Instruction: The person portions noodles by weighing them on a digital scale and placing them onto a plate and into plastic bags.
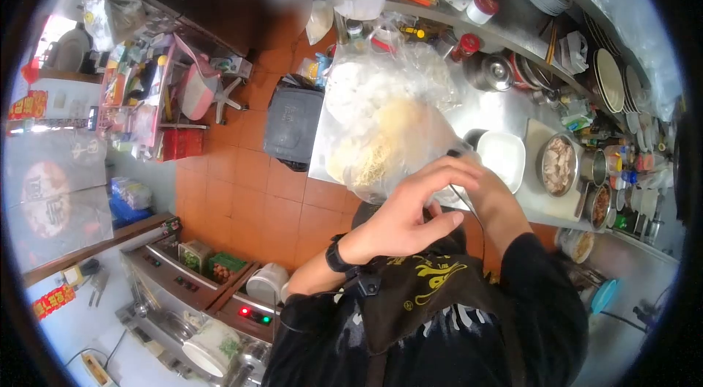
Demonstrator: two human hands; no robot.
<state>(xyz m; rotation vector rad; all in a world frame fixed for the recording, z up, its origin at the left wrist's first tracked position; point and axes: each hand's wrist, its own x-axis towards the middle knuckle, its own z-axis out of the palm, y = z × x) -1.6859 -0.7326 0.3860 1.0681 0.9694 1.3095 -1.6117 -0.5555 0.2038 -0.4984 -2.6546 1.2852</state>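
Observation:
A clear plastic bag of pale yellow noodles [381,142] hangs over the steel counter's edge in front of my chest. My left hand [410,215], with a black band on the wrist, curls its fingers at the bag's near end and grips it. My right forearm reaches in from the right, and my right hand [463,167] is mostly hidden behind the left fingers and the bag. I cannot make out its grip. A thin dark cord runs down from between the hands.
On the steel counter [505,112] lie a white square bowl [505,156], a metal bowl of meat [558,165], small pots and a kettle [489,72]. Plates fill the shelves above. A dark bin [293,123] stands on the orange tile floor. A cooking station [212,306] is lower left.

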